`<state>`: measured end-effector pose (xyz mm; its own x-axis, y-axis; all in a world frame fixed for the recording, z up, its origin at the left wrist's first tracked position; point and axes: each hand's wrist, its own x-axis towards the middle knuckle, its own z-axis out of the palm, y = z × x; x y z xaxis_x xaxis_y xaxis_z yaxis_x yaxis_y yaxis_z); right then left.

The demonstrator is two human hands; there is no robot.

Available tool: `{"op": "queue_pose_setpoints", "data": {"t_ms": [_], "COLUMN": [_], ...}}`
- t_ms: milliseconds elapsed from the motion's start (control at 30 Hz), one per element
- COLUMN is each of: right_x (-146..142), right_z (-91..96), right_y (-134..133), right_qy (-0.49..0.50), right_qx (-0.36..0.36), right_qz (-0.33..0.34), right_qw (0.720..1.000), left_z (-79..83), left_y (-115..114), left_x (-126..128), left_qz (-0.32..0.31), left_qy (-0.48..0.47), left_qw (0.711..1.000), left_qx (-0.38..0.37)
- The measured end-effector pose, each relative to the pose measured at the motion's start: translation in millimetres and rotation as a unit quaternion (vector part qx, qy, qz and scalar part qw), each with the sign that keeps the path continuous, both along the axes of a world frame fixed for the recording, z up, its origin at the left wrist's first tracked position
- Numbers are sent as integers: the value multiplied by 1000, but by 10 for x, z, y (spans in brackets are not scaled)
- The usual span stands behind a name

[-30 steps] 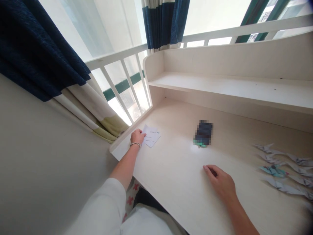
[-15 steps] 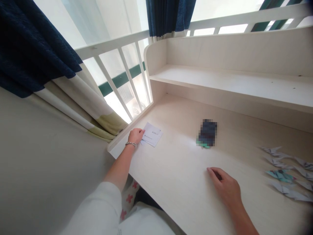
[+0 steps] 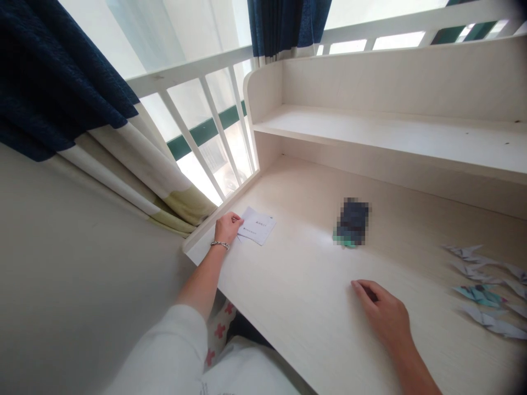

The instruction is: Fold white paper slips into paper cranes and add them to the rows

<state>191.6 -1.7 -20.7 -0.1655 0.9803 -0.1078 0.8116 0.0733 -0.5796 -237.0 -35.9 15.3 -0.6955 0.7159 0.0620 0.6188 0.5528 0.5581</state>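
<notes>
Toward the desk's left end, my left hand [image 3: 228, 227], a chain bracelet on its wrist, pinches the left edge of a square sheet of white paper [image 3: 262, 224] with small print. A corner of another sheet shows under it. My right hand [image 3: 382, 312] rests on the desktop with fingers curled together and nothing visible in them. Beyond it lies a dark, pixelated rectangular object [image 3: 353, 220] with a green edge. Several folded paper pieces [image 3: 481, 296], mostly white and one teal patterned, are lined up to the right of my right hand.
A pale wooden desk [image 3: 296, 285] carries a raised shelf [image 3: 370, 126] along its back. White railings [image 3: 209, 104] and a blue, white and green curtain [image 3: 135, 159] border its left side. The near desk edge runs diagonally above my lap.
The view has shifted slightly, moving the desk items a little to the right in the picture. Both hands keep nearly the same places, the left still at the paper's edge.
</notes>
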Motion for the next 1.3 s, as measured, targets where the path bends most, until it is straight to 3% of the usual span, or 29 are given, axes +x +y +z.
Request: {"op": "queue_pose_setpoints", "data": {"t_ms": [233, 500, 700, 867, 967, 1067, 1167, 1300], "right_x": [-2, -8, -12, -44, -142, -298, -429, -451], "right_z": [-12, 11, 37, 49, 121, 218, 264, 226], "right_y": [-4, -3, -7, -19, -67, -117, -135, -156], "right_qy": [3, 6, 6, 39, 139, 313, 419, 450], "right_qx": [1, 11, 10, 11, -42, -137, -207, -188], "right_qz": [3, 0, 6, 1, -16, -22, -60, -96], "right_qw": [1000, 1000, 1000, 999, 989, 940, 882, 868], "left_z": [9, 55, -8, -52, -62, -78, -93, -102], "left_y": [6, 8, -10, -37, -60, -91, -120, -124], "left_x": [28, 31, 201, 576, 950, 1372, 1720, 1970], "left_qz": [17, -1, -9, -32, -75, -143, -205, -250], "left_qy": [11, -73, -140, -207, -247, -302, -338, -360], "left_qw": [1000, 996, 988, 975, 964, 940, 917, 898], "left_qx": [19, 47, 64, 70, 66, 65, 56, 25]}}
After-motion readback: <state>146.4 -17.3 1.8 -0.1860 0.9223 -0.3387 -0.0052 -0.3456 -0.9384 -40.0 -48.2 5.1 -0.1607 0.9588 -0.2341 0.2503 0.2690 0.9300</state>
